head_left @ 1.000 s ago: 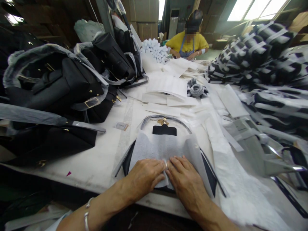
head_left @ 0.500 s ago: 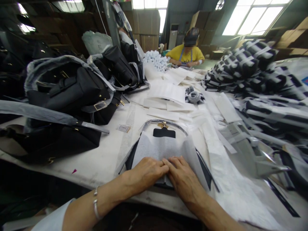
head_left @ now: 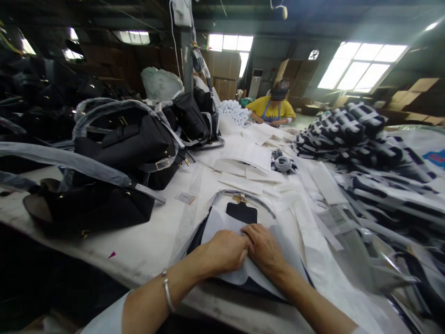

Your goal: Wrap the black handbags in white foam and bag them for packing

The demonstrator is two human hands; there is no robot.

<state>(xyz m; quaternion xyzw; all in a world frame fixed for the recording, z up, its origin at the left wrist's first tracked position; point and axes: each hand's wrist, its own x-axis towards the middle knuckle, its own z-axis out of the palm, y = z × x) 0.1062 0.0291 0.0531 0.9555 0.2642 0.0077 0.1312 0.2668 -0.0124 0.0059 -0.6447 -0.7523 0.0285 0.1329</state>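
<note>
A black handbag (head_left: pixel 253 288) lies in front of me at the table's near edge, mostly covered by a pale grey wrapping sheet (head_left: pixel 217 225). Its dark flap (head_left: pixel 241 212) with a gold clasp (head_left: pixel 241 198) sticks out past the sheet's far edge, inside the plastic-wrapped handle (head_left: pixel 266 202). My left hand (head_left: pixel 227 250) is curled into a fist on the sheet, closed on it. Against it rests my right hand (head_left: pixel 262 246), its bent fingers pressed together on the same sheet. The fingertips meet over the middle of the bag and are partly hidden.
Several black handbags (head_left: pixel 121 144) with wrapped straps crowd the left side. White sheets (head_left: pixel 243 155) and a coiled grey strap (head_left: pixel 282 162) lie beyond the bag. Black-and-white wrapped pieces (head_left: pixel 347 125) are heaped at right. A person in yellow (head_left: pixel 273 109) works across the table (head_left: pixel 163 241).
My left hand has curled from a flatter pose into a fist. The flap shows more above the sheet. The camera view has tilted up, so everything sits lower.
</note>
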